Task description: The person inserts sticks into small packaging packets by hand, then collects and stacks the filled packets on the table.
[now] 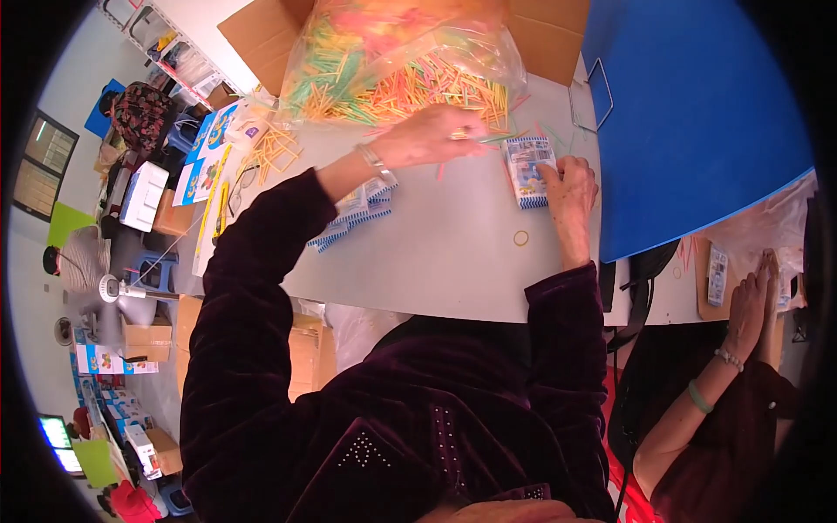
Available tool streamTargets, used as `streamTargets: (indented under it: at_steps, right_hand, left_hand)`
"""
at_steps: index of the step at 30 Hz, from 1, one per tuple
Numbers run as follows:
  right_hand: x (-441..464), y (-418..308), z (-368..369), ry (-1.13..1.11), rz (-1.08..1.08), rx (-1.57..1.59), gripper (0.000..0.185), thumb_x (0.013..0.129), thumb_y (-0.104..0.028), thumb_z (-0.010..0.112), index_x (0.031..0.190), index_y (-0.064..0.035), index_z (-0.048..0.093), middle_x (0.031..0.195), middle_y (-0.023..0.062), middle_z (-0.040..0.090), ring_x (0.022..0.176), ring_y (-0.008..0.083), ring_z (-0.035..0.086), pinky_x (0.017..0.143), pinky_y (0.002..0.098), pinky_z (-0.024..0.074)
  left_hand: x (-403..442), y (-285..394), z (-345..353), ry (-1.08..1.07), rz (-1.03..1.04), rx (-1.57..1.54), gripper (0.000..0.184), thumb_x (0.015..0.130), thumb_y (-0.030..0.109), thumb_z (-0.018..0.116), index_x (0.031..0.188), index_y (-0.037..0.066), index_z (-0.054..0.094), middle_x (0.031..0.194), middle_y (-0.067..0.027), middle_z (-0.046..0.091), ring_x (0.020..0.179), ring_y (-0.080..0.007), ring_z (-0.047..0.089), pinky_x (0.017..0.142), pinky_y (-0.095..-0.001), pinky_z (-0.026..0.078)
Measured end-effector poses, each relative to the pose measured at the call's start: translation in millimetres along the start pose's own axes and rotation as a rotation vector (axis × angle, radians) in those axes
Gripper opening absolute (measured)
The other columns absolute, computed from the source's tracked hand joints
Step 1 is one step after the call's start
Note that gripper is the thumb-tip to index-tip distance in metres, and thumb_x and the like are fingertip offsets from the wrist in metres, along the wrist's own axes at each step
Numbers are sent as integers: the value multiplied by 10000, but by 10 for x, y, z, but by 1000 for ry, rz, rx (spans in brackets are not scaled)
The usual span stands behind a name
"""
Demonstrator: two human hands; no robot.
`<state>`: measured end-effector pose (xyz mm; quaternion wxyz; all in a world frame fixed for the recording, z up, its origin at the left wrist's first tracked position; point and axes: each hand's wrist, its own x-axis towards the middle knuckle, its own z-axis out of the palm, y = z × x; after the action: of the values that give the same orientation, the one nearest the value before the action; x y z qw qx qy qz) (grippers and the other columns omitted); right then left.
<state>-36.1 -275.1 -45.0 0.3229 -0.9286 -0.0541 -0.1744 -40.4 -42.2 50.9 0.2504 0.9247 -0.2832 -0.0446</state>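
My left hand (429, 137), smeared by motion, is above the table just in front of a clear plastic bag (305, 96). Its fingers are pinched together, with thin coloured sticks (499, 139) poking out toward the right. Many more sticks in orange, yellow, green and pink fill the bag. On the right, my right hand (573, 199) grips the right edge of a blue-and-white printed packet (527, 171), thumb on top. Below my left wrist lies a small pile of similar packets (359, 212).
An open cardboard box (554, 39) holds the bag. Loose sticks (275, 150), glasses (241, 187) and a yellow cutter (221, 212) lie at left. A rubber band (520, 237) rests near the front. A blue panel (689, 131) borders the right; beyond it a co-worker's hands (751, 301) show.
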Motion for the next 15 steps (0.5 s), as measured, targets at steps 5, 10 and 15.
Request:
streamTargets:
  at_steps: [5, 10, 15]
  right_hand:
    - [36, 148, 125, 154, -130, 46, 218, 756, -174, 661, 757, 22, 566, 759, 170, 564, 692, 334, 558, 626, 410, 433]
    - [30, 102, 91, 239, -159, 44, 155, 782, -113, 622, 770, 29, 562, 768, 174, 565, 702, 341, 553, 627, 409, 432]
    - [67, -133, -126, 385, -298, 133, 132, 795, -93, 614, 818, 31, 576, 756, 150, 572, 677, 280, 556, 627, 362, 441]
  left_hand:
    - [511, 0, 328, 37, 45, 56, 331, 796, 280, 636, 992, 21, 573, 906, -126, 619, 859, -264, 588, 761, -351, 457]
    - [625, -106, 456, 193, 105, 8, 371, 763, 334, 649, 936, 10, 595, 842, -163, 618, 813, -319, 587, 724, -388, 458]
    - [629, -88, 390, 246, 64, -321, 344, 796, 279, 664, 996, 8, 595, 882, -67, 619, 827, -147, 579, 727, -280, 467]
